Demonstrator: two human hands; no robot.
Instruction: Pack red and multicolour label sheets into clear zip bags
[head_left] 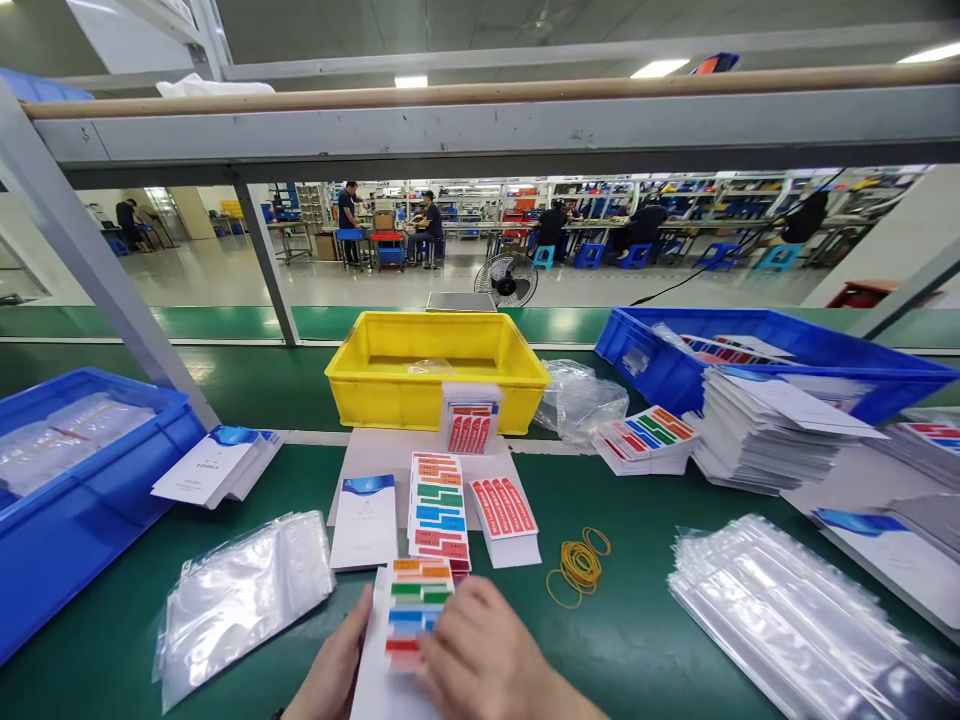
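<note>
At the bottom edge my left hand (334,670) grips the left side of a white booklet (379,680). A colour-striped sticker sheet (414,605) lies on top of it. My right hand (480,655) rests on the sheet's right side, fingers curled and pressing it down. Just beyond lie a stack of striped sticker sheets (439,505), a white-and-blue booklet (365,520) and a stack of red label sheets (504,515).
A yellow bin (435,385) stands behind the stacks on the green table (637,620). Blue bins sit at left (67,500) and back right (757,360). Clear plastic bags lie at left (240,590) and right (795,620). Rubber bands (577,565) lie near my right hand. Booklet piles (757,435) stand right.
</note>
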